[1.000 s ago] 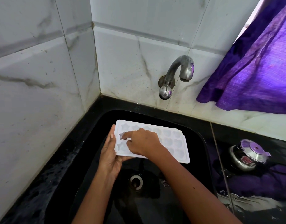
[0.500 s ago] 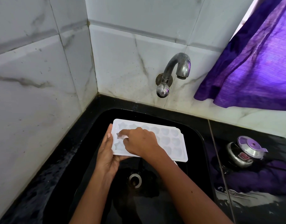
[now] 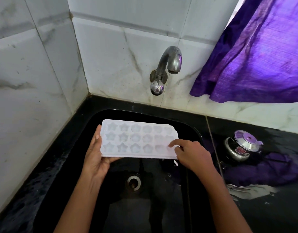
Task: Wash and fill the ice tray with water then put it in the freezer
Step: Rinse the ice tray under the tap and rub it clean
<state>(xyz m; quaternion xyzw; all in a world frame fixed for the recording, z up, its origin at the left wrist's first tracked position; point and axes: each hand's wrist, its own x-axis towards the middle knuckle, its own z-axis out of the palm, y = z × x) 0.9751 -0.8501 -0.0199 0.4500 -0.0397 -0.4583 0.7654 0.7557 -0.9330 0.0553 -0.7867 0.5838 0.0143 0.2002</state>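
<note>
A white ice tray (image 3: 138, 138) with star and flower shaped cells is held level above the black sink (image 3: 192, 130). My left hand (image 3: 96, 157) grips its left end, thumb on the rim and fingers underneath. My right hand (image 3: 190, 153) is at the tray's right end, with a fingertip touching a cell near the front right corner. The metal tap (image 3: 168, 64) juts from the tiled wall behind the sink, and no water runs from it. The drain (image 3: 133, 182) lies below the tray.
A steel kettle (image 3: 242, 145) stands on the black counter to the right of the sink. A purple curtain (image 3: 256, 56) hangs over the counter at the upper right. Marble tiled walls close in the left and back.
My right hand has moved from the tray's left cells across to its right end. The left hand keeps its hold, and the view has shifted slightly.
</note>
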